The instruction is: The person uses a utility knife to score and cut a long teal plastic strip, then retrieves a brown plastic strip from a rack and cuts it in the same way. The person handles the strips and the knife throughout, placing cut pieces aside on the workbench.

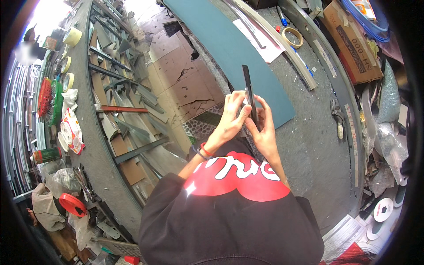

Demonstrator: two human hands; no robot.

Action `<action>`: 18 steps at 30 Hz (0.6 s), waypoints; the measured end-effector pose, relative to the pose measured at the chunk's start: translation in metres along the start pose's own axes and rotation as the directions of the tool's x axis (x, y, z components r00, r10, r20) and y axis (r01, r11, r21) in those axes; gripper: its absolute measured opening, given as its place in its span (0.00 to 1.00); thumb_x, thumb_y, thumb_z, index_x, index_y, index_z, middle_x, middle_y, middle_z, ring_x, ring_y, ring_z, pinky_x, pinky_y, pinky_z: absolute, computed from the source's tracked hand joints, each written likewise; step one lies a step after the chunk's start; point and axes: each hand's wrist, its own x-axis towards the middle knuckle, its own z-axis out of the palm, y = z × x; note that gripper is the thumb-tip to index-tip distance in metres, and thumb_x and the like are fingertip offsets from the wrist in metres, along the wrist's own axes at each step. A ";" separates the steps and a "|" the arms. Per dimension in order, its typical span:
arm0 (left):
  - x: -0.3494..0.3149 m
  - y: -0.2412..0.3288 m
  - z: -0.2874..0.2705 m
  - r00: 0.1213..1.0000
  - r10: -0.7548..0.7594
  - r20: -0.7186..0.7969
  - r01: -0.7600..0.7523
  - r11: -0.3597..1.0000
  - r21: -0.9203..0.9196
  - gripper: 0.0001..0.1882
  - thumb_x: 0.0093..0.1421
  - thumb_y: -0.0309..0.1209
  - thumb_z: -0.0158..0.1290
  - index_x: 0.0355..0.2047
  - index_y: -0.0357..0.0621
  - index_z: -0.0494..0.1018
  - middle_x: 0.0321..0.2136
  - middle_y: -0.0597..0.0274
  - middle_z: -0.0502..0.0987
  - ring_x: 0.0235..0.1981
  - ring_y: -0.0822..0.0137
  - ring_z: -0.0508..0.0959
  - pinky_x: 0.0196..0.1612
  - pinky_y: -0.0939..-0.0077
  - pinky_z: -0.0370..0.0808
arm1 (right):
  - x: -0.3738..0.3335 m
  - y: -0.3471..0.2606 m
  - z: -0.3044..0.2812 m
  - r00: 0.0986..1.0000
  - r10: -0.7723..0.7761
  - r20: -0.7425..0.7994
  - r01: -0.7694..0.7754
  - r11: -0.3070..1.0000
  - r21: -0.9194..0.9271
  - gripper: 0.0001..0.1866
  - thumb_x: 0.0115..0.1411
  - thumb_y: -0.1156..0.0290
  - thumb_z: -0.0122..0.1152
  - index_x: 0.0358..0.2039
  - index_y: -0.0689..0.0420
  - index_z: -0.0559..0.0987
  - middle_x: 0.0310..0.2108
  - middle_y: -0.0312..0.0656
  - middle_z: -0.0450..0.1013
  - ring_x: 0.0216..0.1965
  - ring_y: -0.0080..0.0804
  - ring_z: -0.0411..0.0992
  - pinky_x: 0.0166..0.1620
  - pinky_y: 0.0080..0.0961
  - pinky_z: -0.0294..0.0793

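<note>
Up in front of my chest, a narrow black strip-like piece stands nearly upright, seen edge-on; its exact kind is unclear. My left hand closes on its left side, thumb bent across it. From the right, my right hand grips the lower part, fingers curled behind and thumb in front. Its lower end is partly covered by my fingers. Just beyond my hands, a blue-green flat sheet lies along the grey workbench.
On the bench's right side are a tape roll, a blue marker, curved pale strips and a hand tool. A cardboard box sits at the far right. Slotted racks on the left hold metal offcuts.
</note>
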 end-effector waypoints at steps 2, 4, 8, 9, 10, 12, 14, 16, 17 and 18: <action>-0.003 -0.007 -0.005 1.000 0.022 -0.018 -0.020 0.996 0.092 0.19 0.62 0.41 0.47 0.48 0.42 0.68 0.46 0.56 0.67 0.46 0.57 0.65 0.51 0.65 0.62 | -0.004 -0.006 -0.012 0.996 0.074 -0.045 -0.079 0.992 -0.099 0.27 0.59 0.72 0.58 0.58 0.56 0.60 0.31 0.31 0.64 0.35 0.16 0.63 0.38 0.14 0.64; -0.012 -0.014 -0.011 1.000 0.016 0.000 -0.015 0.949 0.314 0.18 0.60 0.37 0.49 0.49 0.44 0.67 0.48 0.57 0.66 0.49 0.56 0.65 0.53 0.64 0.61 | -0.008 -0.011 -0.031 0.991 0.083 -0.103 -0.098 0.984 -0.150 0.18 0.62 0.71 0.54 0.51 0.57 0.65 0.28 0.31 0.65 0.29 0.15 0.64 0.32 0.12 0.65; -0.028 -0.028 -0.005 0.976 0.151 0.154 -0.209 0.834 0.510 0.21 0.56 0.34 0.53 0.51 0.47 0.67 0.51 0.58 0.65 0.53 0.57 0.64 0.55 0.62 0.60 | -0.008 -0.021 -0.066 0.937 0.337 -0.093 -0.316 0.930 0.190 0.11 0.66 0.65 0.48 0.43 0.57 0.66 0.21 0.35 0.65 0.17 0.17 0.64 0.17 0.13 0.65; -0.032 -0.030 -0.002 0.955 0.177 0.236 -0.286 0.753 0.593 0.23 0.57 0.38 0.52 0.53 0.51 0.66 0.54 0.61 0.64 0.54 0.59 0.63 0.54 0.62 0.60 | -0.011 -0.024 -0.070 0.960 0.270 -0.072 -0.245 0.937 0.248 0.13 0.65 0.64 0.48 0.46 0.57 0.65 0.21 0.35 0.65 0.16 0.18 0.64 0.16 0.13 0.64; -0.036 -0.033 0.002 0.947 0.197 0.256 -0.314 0.745 0.589 0.24 0.57 0.38 0.53 0.54 0.53 0.66 0.55 0.62 0.63 0.54 0.59 0.63 0.55 0.62 0.60 | -0.013 -0.028 -0.074 0.972 0.226 -0.068 -0.195 0.931 0.310 0.16 0.65 0.62 0.48 0.48 0.58 0.64 0.22 0.36 0.65 0.16 0.18 0.63 0.16 0.13 0.64; -0.043 -0.037 0.007 0.926 0.239 0.292 -0.370 0.728 0.578 0.26 0.55 0.36 0.54 0.55 0.56 0.65 0.58 0.65 0.61 0.55 0.59 0.62 0.56 0.62 0.59 | -0.016 -0.038 -0.081 0.986 0.165 0.037 -0.158 0.820 0.551 0.27 0.63 0.59 0.52 0.56 0.60 0.57 0.31 0.39 0.64 0.17 0.15 0.59 0.14 0.11 0.64; -0.047 -0.040 0.011 0.914 0.231 0.334 -0.396 0.689 0.607 0.28 0.55 0.39 0.54 0.58 0.59 0.63 0.61 0.69 0.58 0.58 0.60 0.60 0.57 0.62 0.58 | -0.020 -0.051 -0.089 0.992 0.124 0.005 -0.096 0.738 0.668 0.33 0.61 0.58 0.54 0.59 0.63 0.54 0.35 0.40 0.64 0.18 0.13 0.58 0.14 0.10 0.64; -0.050 -0.043 0.013 0.903 0.241 0.356 -0.421 0.665 0.617 0.29 0.56 0.40 0.54 0.58 0.60 0.62 0.62 0.70 0.57 0.59 0.60 0.58 0.58 0.63 0.57 | -0.021 -0.064 -0.094 1.000 0.024 0.006 -0.022 0.779 0.626 0.34 0.60 0.62 0.55 0.59 0.67 0.53 0.35 0.39 0.64 0.18 0.12 0.57 0.14 0.09 0.66; -0.051 -0.043 0.014 0.902 0.250 0.351 -0.425 0.652 0.628 0.29 0.57 0.42 0.53 0.59 0.59 0.62 0.62 0.70 0.57 0.61 0.60 0.57 0.59 0.63 0.56 | -0.023 -0.068 -0.094 0.997 0.071 -0.041 -0.039 0.849 0.527 0.33 0.60 0.66 0.54 0.60 0.66 0.53 0.34 0.38 0.63 0.18 0.12 0.57 0.14 0.10 0.65; -0.052 -0.044 0.014 0.895 0.266 0.358 -0.442 0.633 0.635 0.28 0.57 0.42 0.53 0.58 0.58 0.62 0.61 0.70 0.58 0.61 0.61 0.57 0.59 0.63 0.56 | -0.025 -0.073 -0.095 0.995 0.078 -0.062 -0.042 0.893 0.448 0.33 0.59 0.69 0.54 0.60 0.64 0.52 0.33 0.37 0.63 0.18 0.12 0.58 0.15 0.11 0.64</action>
